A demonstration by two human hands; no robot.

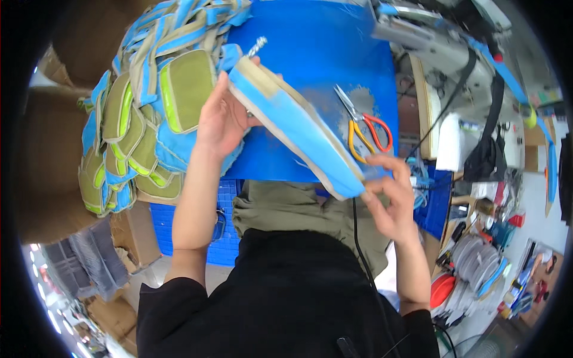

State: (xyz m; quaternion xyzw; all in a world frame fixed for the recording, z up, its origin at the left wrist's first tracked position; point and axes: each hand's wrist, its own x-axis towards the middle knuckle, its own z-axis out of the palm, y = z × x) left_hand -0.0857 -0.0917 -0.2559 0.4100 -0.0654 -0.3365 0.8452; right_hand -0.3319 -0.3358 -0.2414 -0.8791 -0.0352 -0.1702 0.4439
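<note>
A long blue fabric strap with beige edging point(292, 128) is stretched slantwise in front of me, slightly blurred. Its upper end rests in my left hand point(221, 122), with the thumb up along the edge and the other fingers partly behind the cloth. At the lower right end, my right hand point(391, 200) pinches the strap between thumb and fingers. Just beyond that hand, a pair of scissors point(363, 122) with one red and one orange handle lies on the blue tabletop point(310, 42), blades pointing away.
Left of my left hand is a heap of olive, lime and blue sewn fabric pieces point(188, 89), with straps point(173, 36) piled behind. A sewing machine point(430, 51) stands at the far right. Thread spools point(477, 262) sit at lower right; cardboard boxes point(48, 161) are at left.
</note>
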